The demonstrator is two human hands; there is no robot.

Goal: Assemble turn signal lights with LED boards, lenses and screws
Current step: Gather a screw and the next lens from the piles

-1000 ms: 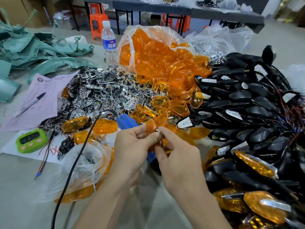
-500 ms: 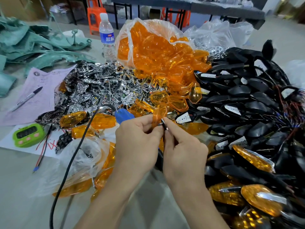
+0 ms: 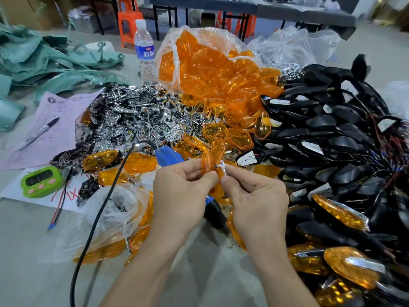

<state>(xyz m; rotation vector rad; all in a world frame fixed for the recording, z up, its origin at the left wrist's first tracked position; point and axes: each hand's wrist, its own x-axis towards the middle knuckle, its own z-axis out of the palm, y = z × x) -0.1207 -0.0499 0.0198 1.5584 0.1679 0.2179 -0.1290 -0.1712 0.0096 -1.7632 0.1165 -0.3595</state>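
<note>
orange lens (image 3: 207, 161) is standing on edge in the left hand (image 3: 183, 196), and i am watching that hand pinching it between the thumb and the curled fingers, out in front of the body and above the table (image 3: 33, 251). the right hand (image 3: 256, 200) is pinching a small chrome piece (image 3: 222, 168) between thumb and forefinger, and the piece is touching the right edge of the lens; i am not making out from here whether it is seated in it. both hands are hovering over a blue electric screwdriver (image 3: 168, 155), which is lying on the table with its black nose pointing toward me and its black cable (image 3: 99, 209) running off to the lower left.

behind the hands i am seeing a heap of chrome reflectors (image 3: 137, 120), and to its right a clear bag (image 3: 199, 41) spilling more orange lenses onto the table. a big pile of black housings (image 3: 332, 134) with red and black wires is filling the right side, and one white led board (image 3: 247, 159) is showing just right of the held lens. finished lights (image 3: 352, 265) with orange lenses fitted are lying at the lower right, near the right forearm. on the left i am picking out a green timer (image 3: 41, 181) on a white sheet, a marker pen (image 3: 38, 134) on a pink paper (image 3: 62, 111), a water bottle (image 3: 145, 52) standing upright behind the reflectors, and pale green plastic parts (image 3: 44, 60) at the far left.
</note>
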